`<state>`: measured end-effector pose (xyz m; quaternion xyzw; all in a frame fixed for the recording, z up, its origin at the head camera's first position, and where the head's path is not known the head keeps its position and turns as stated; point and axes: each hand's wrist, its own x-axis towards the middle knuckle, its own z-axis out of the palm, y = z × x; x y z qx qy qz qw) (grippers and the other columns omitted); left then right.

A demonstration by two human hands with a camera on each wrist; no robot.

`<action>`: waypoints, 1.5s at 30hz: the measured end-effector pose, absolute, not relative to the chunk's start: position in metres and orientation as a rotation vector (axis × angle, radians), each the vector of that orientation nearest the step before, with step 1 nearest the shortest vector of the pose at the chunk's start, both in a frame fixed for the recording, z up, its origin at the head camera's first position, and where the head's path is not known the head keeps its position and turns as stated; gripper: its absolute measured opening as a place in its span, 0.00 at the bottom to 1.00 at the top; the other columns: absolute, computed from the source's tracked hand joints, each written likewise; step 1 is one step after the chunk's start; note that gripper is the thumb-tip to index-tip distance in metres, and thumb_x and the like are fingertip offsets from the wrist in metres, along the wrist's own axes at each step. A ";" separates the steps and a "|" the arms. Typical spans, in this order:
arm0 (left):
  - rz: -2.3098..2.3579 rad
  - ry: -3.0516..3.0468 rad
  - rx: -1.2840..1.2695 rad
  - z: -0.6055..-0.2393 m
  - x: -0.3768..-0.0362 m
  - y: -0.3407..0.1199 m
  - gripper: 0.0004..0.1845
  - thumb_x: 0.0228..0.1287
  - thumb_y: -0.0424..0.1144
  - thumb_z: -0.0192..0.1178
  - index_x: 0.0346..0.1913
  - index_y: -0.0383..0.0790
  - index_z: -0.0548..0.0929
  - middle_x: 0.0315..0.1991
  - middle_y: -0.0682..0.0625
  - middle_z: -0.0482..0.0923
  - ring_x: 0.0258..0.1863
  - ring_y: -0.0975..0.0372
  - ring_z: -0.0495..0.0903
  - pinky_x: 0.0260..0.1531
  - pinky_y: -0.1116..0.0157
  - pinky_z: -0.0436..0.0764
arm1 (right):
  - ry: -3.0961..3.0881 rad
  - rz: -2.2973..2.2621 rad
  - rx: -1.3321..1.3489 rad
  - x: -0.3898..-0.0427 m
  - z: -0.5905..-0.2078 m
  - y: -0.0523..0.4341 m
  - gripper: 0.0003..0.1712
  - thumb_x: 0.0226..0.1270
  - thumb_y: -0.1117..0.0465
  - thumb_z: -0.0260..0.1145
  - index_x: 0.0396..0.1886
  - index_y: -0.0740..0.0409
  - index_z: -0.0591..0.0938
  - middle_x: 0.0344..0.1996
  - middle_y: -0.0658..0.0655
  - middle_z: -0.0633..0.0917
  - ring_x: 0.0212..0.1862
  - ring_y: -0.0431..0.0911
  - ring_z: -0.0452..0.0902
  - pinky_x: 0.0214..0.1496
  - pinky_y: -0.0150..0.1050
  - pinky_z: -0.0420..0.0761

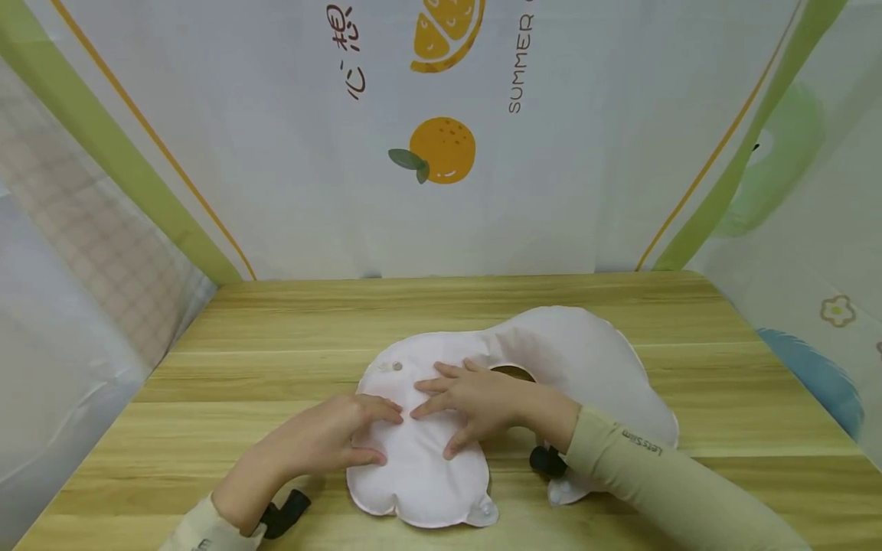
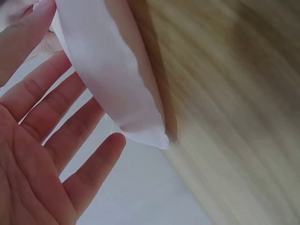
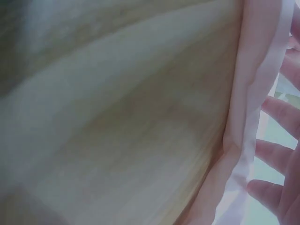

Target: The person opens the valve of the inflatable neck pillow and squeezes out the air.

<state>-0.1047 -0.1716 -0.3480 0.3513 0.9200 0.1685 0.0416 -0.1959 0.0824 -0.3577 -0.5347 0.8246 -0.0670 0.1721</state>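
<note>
A pale pinkish-white inflatable neck pillow [image 1: 599, 367], curved like a U, lies on the table with its open side toward me. Near the top of its left arm sits a small clear valve [image 1: 397, 366]. A snap tab [image 1: 485, 511] sticks out at the end of that arm. My left hand [image 1: 338, 432] touches the left arm's outer edge with relaxed fingers. From the other side, my right hand [image 1: 482, 398] rests on the same arm, fingers spread. The left wrist view shows extended fingers [image 2: 61, 112] against the pillow's edge. Fingertips [image 3: 262, 187] meet its side in the right wrist view.
The wooden table [image 1: 276, 321] runs back to a white hanging cloth [image 1: 310, 214] printed with oranges. More cloth hangs at both sides. A black wrist-worn device [image 1: 285, 514] shows under the left wrist, and another [image 1: 547, 461] under the right.
</note>
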 end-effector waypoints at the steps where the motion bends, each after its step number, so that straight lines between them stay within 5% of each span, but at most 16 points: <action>1: 0.519 2.813 1.075 -0.348 -0.105 -0.172 0.22 0.57 0.41 0.72 0.54 0.38 0.84 0.56 0.48 0.83 0.57 0.56 0.82 0.58 0.56 0.81 | 2.337 -0.192 -1.515 -0.196 -0.358 0.082 0.38 0.56 0.37 0.71 0.68 0.30 0.74 0.77 0.47 0.63 0.80 0.59 0.47 0.74 0.71 0.51; 45: 0.434 2.764 1.038 -0.358 -0.111 -0.170 0.23 0.53 0.38 0.74 0.52 0.35 0.83 0.57 0.44 0.82 0.56 0.53 0.82 0.58 0.56 0.81 | 2.318 -0.093 -1.474 -0.194 -0.362 0.080 0.42 0.56 0.39 0.72 0.72 0.28 0.69 0.79 0.46 0.59 0.81 0.57 0.44 0.77 0.67 0.52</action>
